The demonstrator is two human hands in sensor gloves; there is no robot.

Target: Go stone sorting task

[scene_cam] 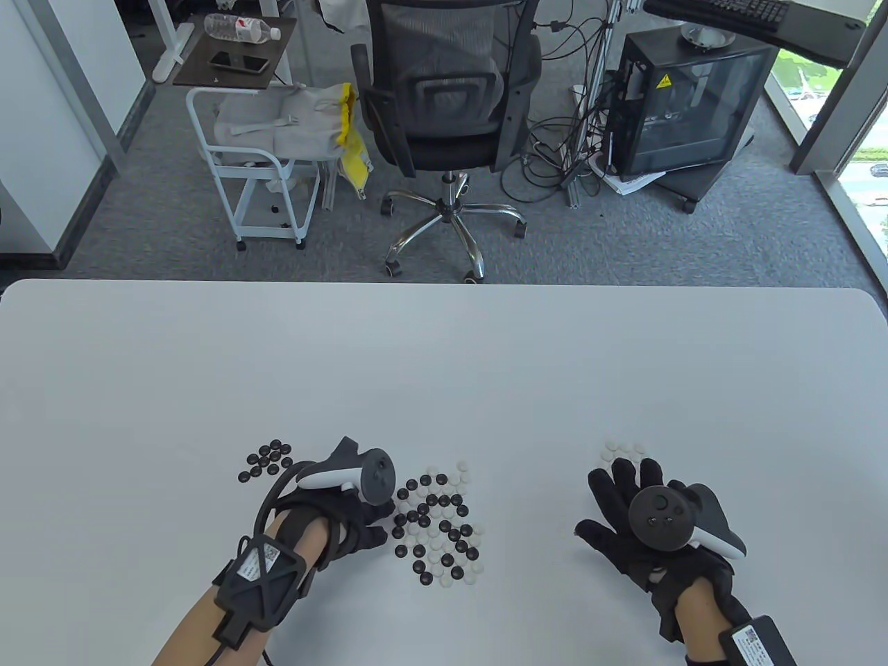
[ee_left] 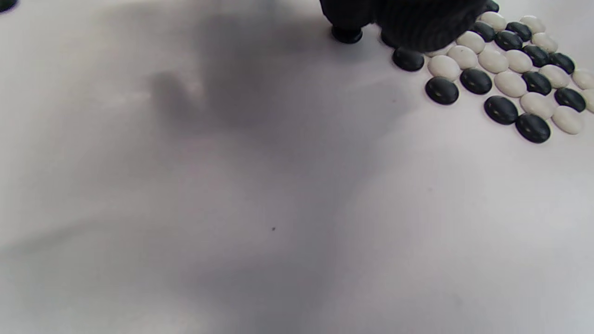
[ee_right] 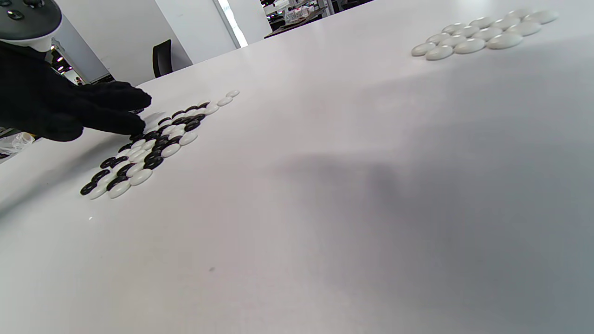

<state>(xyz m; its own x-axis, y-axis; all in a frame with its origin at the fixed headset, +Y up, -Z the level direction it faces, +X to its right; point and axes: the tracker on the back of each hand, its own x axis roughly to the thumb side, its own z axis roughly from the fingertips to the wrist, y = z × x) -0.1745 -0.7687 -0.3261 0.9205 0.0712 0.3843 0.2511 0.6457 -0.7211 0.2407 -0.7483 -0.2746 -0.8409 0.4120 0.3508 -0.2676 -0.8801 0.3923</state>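
Table top [scene_cam: 444, 361]: smooth, matt white, faint sheen seen at low angle. Black stones [ee_left: 442, 90]: glossy, small highlights shown. White stones [ee_right: 468, 45]: smooth, softer satin look. Left hand [scene_cam: 347, 513] and right hand [scene_cam: 624, 527]: covered in black knitted cloth, matt, ribbed weave seen up close. Trackers [scene_cam: 659, 517]: hard plastic, dark matt face, white smooth shell.

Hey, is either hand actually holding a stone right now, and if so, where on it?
The right hand lies flat and open, holding nothing. The left hand has its fingers at the edge of the mixed pile; whether they pinch a stone cannot be told.
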